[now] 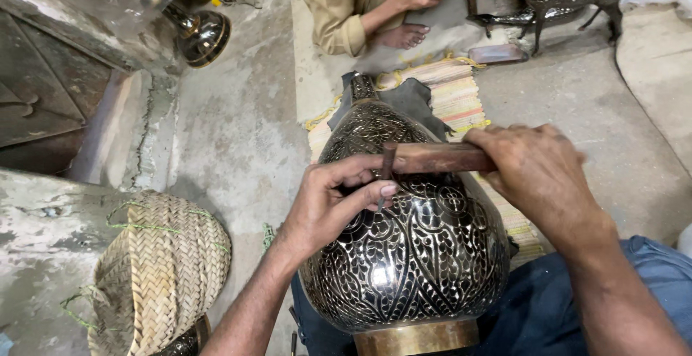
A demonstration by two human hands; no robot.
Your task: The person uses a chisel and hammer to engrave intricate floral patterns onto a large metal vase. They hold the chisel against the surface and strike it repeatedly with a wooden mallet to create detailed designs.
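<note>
A large, pear-shaped metal vase (411, 248) lies on its side across the person's lap, its narrow neck pointing away and its plain brass foot ring nearest the camera. Its dark, glossy body is covered in engraved silver-toned leaf and vine patterns. A thin, dark metal chisel (386, 176) stands nearly upright, its tip touching the upper belly of the vase. A wooden-handled hammer (440, 158) lies horizontally above the vase, its head meeting the top of the chisel.

Left hand (328, 208) with chisel (386, 176) on engraved vase (411, 255) — right hand (537, 172) gripping hammer (440, 158)
</note>
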